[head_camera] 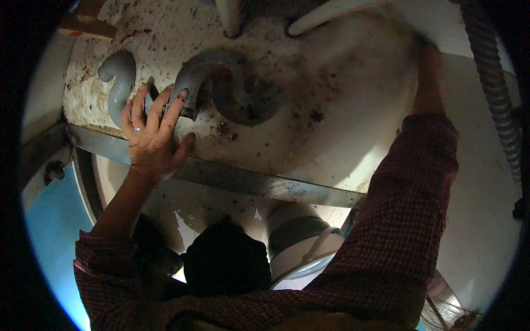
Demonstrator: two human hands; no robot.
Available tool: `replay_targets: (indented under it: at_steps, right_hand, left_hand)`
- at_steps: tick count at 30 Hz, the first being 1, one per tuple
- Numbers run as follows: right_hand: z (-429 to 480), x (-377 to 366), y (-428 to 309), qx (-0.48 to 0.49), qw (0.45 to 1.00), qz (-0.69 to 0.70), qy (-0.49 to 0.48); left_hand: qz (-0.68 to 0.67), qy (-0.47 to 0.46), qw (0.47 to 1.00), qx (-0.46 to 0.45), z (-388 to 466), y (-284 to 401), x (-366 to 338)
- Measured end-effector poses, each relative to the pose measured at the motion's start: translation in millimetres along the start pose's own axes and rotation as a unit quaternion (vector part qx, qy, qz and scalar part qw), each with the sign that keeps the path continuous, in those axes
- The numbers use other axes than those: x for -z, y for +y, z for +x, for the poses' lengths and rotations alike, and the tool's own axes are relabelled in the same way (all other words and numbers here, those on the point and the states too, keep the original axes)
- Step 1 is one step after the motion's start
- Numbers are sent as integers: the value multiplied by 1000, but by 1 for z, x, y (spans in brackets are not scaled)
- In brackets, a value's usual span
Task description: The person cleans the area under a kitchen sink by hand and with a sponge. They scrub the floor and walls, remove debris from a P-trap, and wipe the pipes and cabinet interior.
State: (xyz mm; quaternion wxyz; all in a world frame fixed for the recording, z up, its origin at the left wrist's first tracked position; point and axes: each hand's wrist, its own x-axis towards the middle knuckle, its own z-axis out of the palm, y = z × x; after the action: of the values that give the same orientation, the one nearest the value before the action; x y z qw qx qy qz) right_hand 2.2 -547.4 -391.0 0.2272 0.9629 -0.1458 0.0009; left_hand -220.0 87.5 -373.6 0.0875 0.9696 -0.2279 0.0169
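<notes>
My left hand (pixel 153 136) lies palm down over the near edge of a stained white board (pixel 331 107), its fingers spread and a ring on one of them. Its fingertips reach the open end of a grey plastic S-shaped drain trap (pixel 225 89). On its other side a smaller curved grey plastic pipe (pixel 121 82) rests against or close by the fingers; contact is hard to make out. My right arm stretches to the far right corner, where my right hand (pixel 424 51) is dark and blurred. Its fingers and anything in them are hidden.
A metal strip (pixel 256 182) edges the board. Two pale tubes (pixel 230 18) come down at the back. Along the right hangs a ribbed flexible hose (pixel 490 74). Below stand a bucket (pixel 304 252) and a dark rounded shape (pixel 227 256). A wooden piece (pixel 89 27) juts in at upper left.
</notes>
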Motion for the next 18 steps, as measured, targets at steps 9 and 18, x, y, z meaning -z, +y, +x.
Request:
replay_targets:
  at_steps: [9, 18]
  right_hand:
    - [-77, -8, 35, 224, 955, -180, -70]
    - [-292, 31, 16, 142, 985, -79, -53]
  left_hand:
    - [15, -26, 999, 11, -5, 1, 1]
    - [0, 60, 998, -20, -10, -3, -6]
